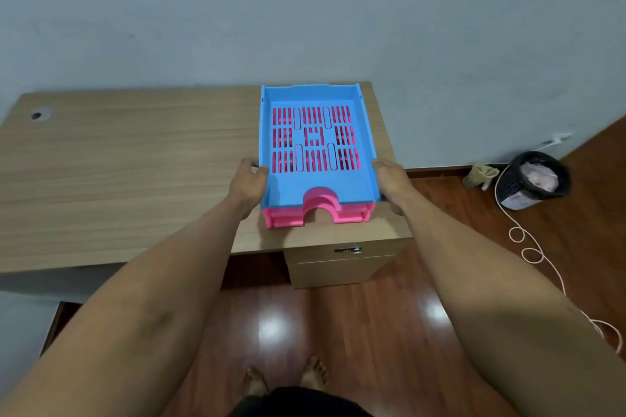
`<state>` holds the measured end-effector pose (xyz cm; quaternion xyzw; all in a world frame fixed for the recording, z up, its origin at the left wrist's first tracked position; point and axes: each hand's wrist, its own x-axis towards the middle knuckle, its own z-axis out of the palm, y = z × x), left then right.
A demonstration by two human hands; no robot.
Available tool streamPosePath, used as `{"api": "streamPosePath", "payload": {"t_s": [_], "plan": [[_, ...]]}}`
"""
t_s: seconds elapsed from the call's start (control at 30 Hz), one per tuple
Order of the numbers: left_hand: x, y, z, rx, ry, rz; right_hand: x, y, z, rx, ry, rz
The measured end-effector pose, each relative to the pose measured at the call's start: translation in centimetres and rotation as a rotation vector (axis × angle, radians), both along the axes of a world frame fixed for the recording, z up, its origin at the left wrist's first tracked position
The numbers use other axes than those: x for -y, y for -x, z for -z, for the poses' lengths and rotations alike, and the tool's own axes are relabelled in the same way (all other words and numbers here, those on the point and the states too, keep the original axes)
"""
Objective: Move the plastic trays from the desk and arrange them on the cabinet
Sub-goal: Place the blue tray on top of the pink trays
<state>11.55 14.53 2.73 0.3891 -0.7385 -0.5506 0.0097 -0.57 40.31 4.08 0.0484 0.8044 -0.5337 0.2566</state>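
Observation:
A blue plastic tray (pixel 288 188) with a slotted floor sits on top of pink trays (pixel 284 218), nested as one stack at the right end of the wooden desk (pixel 135 162). The pink trays show through the slots and stick out at the front with an arched notch. My left hand (pixel 247 184) grips the stack's left side near the front. On the opposite side, my right hand (pixel 393 181) holds the right wall. The stack's far end reaches the desk's back edge by the wall.
A drawer cabinet (pixel 338 264) stands under the desk's right end. A black waste bin (pixel 531 179) sits on the wooden floor at the right, with a pale cable (pixel 528 247) looping nearby. A cable hole (pixel 40 114) marks the desk's far left.

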Motion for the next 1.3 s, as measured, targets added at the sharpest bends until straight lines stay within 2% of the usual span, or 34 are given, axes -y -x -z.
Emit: {"api": "streamPosePath", "payload": {"t_s": [0.1, 0.27, 0.7, 0.97, 1.17, 1.3], "plan": [[-0.2, -0.2, -0.1, -0.014, -0.094, -0.010, -0.4, 0.0, 0.4, 0.091, 0.062, 0.001], [-0.4, -0.4, -0.3, -0.016, -0.115, -0.024, -0.8, 0.0, 0.7, 0.108, 0.121, -0.023], [-0.3, -0.5, -1.0, -0.022, -0.199, -0.019, -0.9, 1.0, 1.2, 0.092, 0.094, -0.038], [0.4, 0.4, 0.3, -0.050, -0.242, -0.089, -0.8, 1.9, 2.3, 0.102, 0.103, -0.054], [1.2, 1.4, 1.6, -0.097, -0.471, -0.038, -0.8, 3.3, 3.7, 0.243, 0.258, -0.079], [1.4, 1.8, 3.0, -0.211, -0.731, -0.027, -0.4, 4.0, 4.2, 0.349, 0.431, -0.047]]}}
